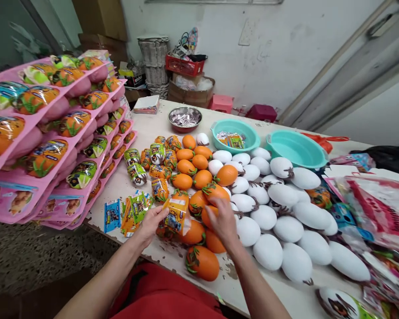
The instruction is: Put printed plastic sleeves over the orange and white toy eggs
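Note:
My left hand [152,223] pinches a printed orange plastic sleeve [177,215] by its left edge, above the near part of the table. My right hand [223,221] is over the orange egg-shaped toys, its thumb and fingers apart beside an orange egg with green leafy strands [215,191]. Whether its fingertips touch that egg I cannot tell. Another orange egg [202,263] lies near the front edge. Left of my left hand are a pile of flat printed sleeves [136,210] and a blue sleeve [112,215]. Wrapped eggs [160,189] are grouped behind it.
Many white eggs [264,217] cover the table's right side. Behind stand a metal bowl [185,128], a turquoise basin holding packets [216,133] and another turquoise basin [295,148]. Stacked pink trays of wrapped eggs [75,146] rise at left. Plastic bags [382,208] lie far right.

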Tool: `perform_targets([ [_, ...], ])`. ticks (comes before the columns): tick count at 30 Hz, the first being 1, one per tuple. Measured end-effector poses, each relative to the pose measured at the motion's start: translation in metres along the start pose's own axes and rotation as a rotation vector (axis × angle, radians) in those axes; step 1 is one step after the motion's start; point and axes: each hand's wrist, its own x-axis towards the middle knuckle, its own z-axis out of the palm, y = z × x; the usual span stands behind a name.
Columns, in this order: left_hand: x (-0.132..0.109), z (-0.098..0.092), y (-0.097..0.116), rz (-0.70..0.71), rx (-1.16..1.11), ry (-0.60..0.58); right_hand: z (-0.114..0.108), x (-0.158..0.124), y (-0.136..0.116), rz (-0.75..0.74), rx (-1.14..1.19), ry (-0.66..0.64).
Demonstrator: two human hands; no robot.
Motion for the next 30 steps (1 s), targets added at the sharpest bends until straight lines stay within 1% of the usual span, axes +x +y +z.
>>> perform_targets([
  [1, 0.002, -0.007, -0.001, 0.013, 0.022, 0.049, -0.003, 0.016, 0.006, 0.038, -0.147, 0.045],
  [2, 0.003, -0.013, -0.001, 0.029, 0.031, 0.100, -0.005, 0.030, 0.012, 0.097, -0.272, 0.036],
  [3, 0.004, -0.018, -0.002, 0.046, 0.029, 0.147, -0.005, 0.043, 0.019, 0.158, -0.357, -0.023],
  [4, 0.004, -0.021, -0.002, 0.059, 0.014, 0.185, -0.005, 0.054, 0.027, 0.205, -0.395, -0.108],
  [5, 0.004, -0.023, -0.001, 0.068, -0.016, 0.208, -0.004, 0.062, 0.034, 0.225, -0.392, -0.191],
  [6, 0.004, -0.024, 0.000, 0.072, -0.057, 0.210, -0.003, 0.069, 0.040, 0.224, -0.363, -0.245],
  [7, 0.003, -0.025, 0.002, 0.071, -0.102, 0.196, -0.002, 0.074, 0.044, 0.208, -0.317, -0.262],
  [9, 0.002, -0.027, 0.006, 0.053, -0.180, 0.153, -0.004, 0.077, 0.048, 0.146, -0.175, -0.227],
  [11, 0.000, -0.028, 0.011, 0.023, -0.200, 0.125, -0.013, 0.073, 0.041, 0.080, 0.070, -0.229],
  [12, -0.002, -0.029, 0.013, 0.005, -0.189, 0.119, -0.020, 0.068, 0.034, 0.069, 0.224, -0.268],
  [13, -0.003, -0.029, 0.014, -0.014, -0.171, 0.111, -0.027, 0.061, 0.026, 0.077, 0.380, -0.332],
  [15, -0.007, -0.026, 0.018, -0.058, -0.127, 0.064, -0.040, 0.043, 0.008, 0.132, 0.660, -0.508],
  [17, -0.013, -0.020, 0.020, -0.104, -0.106, -0.046, -0.048, 0.021, -0.008, 0.168, 0.836, -0.660],
  [18, -0.016, -0.016, 0.021, -0.127, -0.112, -0.118, -0.049, 0.011, -0.014, 0.167, 0.887, -0.711],
  [20, -0.023, -0.007, 0.021, -0.157, -0.145, -0.252, -0.046, -0.009, -0.021, 0.159, 0.963, -0.759],
  [21, -0.027, -0.004, 0.022, -0.162, -0.164, -0.297, -0.042, -0.019, -0.022, 0.177, 1.016, -0.751],
  [22, -0.032, -0.001, 0.022, -0.159, -0.175, -0.323, -0.037, -0.028, -0.022, 0.213, 1.091, -0.716],
  [23, -0.036, 0.001, 0.022, -0.149, -0.179, -0.333, -0.031, -0.036, -0.022, 0.263, 1.183, -0.654],
  [25, -0.044, 0.003, 0.023, -0.125, -0.169, -0.331, -0.018, -0.052, -0.021, 0.386, 1.362, -0.487],
  [27, -0.050, 0.006, 0.023, -0.110, -0.148, -0.318, -0.007, -0.064, -0.024, 0.524, 1.462, -0.335],
  [28, -0.052, 0.008, 0.023, -0.107, -0.131, -0.308, -0.003, -0.069, -0.026, 0.596, 1.497, -0.286],
  [30, -0.053, 0.012, 0.020, -0.113, -0.090, -0.275, 0.004, -0.078, -0.032, 0.738, 1.578, -0.249],
])
